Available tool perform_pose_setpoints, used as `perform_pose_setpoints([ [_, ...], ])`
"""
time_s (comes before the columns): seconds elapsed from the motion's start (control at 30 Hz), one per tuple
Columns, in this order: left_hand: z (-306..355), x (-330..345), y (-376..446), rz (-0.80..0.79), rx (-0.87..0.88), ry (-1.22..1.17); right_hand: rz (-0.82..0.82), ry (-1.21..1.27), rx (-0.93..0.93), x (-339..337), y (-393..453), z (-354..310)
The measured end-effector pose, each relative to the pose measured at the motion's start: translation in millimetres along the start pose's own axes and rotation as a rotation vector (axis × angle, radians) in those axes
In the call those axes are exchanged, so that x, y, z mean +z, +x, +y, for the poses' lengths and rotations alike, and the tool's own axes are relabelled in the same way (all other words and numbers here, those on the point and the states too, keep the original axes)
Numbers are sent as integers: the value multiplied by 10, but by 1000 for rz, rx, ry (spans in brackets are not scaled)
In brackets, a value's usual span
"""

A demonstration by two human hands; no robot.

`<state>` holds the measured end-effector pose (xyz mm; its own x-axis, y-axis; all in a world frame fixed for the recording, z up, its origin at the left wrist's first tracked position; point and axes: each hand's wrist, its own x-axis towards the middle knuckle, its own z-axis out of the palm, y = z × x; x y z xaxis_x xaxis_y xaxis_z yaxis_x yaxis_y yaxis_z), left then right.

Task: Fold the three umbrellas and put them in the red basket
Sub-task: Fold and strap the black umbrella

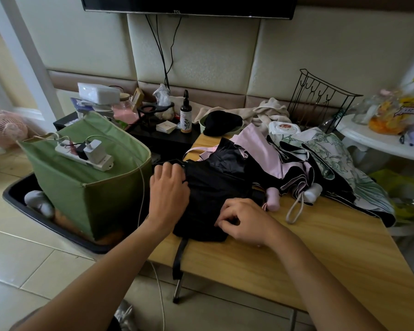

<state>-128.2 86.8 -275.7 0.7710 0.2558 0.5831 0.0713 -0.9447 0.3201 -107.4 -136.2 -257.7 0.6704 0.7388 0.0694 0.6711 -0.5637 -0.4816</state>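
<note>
A black umbrella (215,185) lies collapsed and crumpled on the wooden table (320,247), its strap hanging over the front edge. My left hand (167,189) rests on its left end, fingers curled over the fabric. My right hand (244,220) pinches the black fabric near the front. Behind it lies a pink umbrella (273,154) with a pink handle. Further right lies a green leaf-print umbrella (332,161) with a white handle and wrist loop. No red basket is in view.
A green fabric box (86,187) with a power strip (84,155) on top stands left of the table in a black tray. Bottles, wipes and a wire rack (320,99) crowd the back. A white side table (378,139) stands right.
</note>
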Motion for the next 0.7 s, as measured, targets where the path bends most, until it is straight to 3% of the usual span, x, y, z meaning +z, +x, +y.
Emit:
perform_pose_setpoints([
  [0.07,146,-44,13,46,259,-1,-10,30,-1,-31,-3,-6],
  [0.17,195,41,-61,-159,546,23,-41,32,31,-62,-3,-5],
  [0.37,-127,236,-209,-536,529,86,-44,41,169,-148,-49,-11],
  [0.47,-124,266,-219,-573,515,81,182,-31,168,-176,-3,13],
  [0.53,-116,278,-230,-587,496,70,434,148,221,-176,76,108],
  [0.6,-125,289,-227,-604,486,80,596,396,388,-234,142,192],
  [0.7,-123,283,-217,-621,486,75,620,738,556,-325,206,212],
])
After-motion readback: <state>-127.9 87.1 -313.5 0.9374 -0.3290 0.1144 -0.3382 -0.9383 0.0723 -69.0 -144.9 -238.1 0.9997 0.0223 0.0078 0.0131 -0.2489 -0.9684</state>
